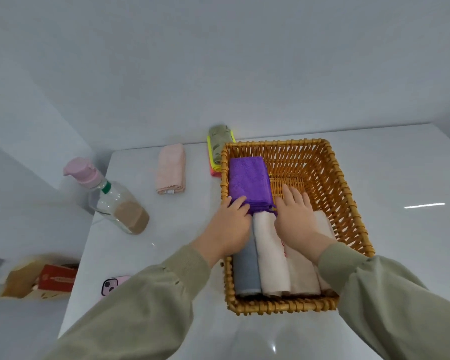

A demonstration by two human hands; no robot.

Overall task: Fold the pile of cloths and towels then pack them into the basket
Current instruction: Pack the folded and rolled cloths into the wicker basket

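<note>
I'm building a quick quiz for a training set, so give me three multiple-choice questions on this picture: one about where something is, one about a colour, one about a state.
1. Where is the pink cloth?
A. on the table, left of the basket
B. inside the basket
C. under a hand

2. What colour is the cloth the left hand grips?
A. green
B. grey
C. purple

3. How is the right hand?
A. a fist
B. flat, fingers straight
C. pinching a towel

Answers: A, it lies outside the wicker; C, the fingers curl over the purple cloth; B, the fingers are spread and straight.
</note>
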